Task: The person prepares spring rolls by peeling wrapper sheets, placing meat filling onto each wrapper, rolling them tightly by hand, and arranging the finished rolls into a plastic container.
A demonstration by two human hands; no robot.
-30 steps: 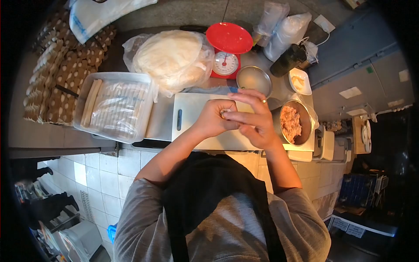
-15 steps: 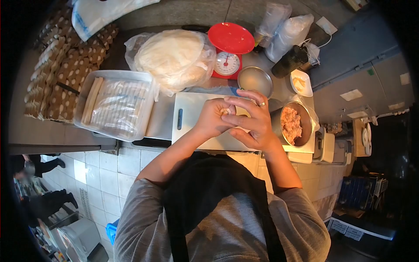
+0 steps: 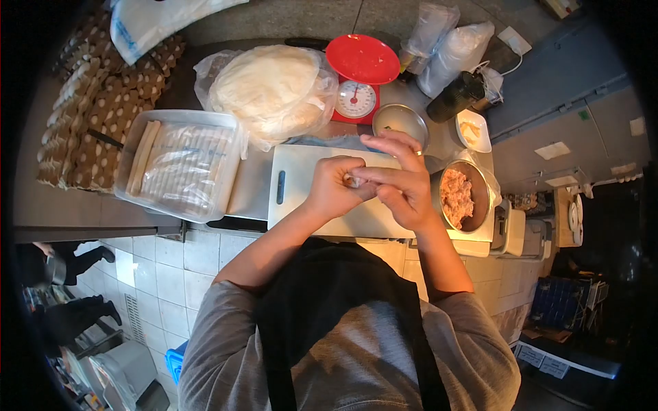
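Over the white cutting board (image 3: 291, 205), my left hand (image 3: 334, 188) is curled round a small pale piece (image 3: 351, 181), perhaps dough. My right hand (image 3: 406, 183) touches that piece with its fingertips, its index finger raised and the other fingers apart. Just right of my hands stands a metal pot of pink minced filling (image 3: 458, 198). Behind them is a round metal bowl (image 3: 401, 123). A large stack of pale round wrappers (image 3: 264, 82) in clear plastic lies behind the board.
A plastic tub (image 3: 179, 164) of wrapped rolls stands left, beside stacked egg trays (image 3: 110, 123). A red scale (image 3: 356, 99), a dark bottle (image 3: 456, 96) and a white dish (image 3: 473, 130) are at the back. Another person's legs (image 3: 82, 264) show at lower left.
My right hand has shifted slightly, its index finger lifted further and its fingertips moved onto the opening of my left fist. The other person at lower left has moved a little.
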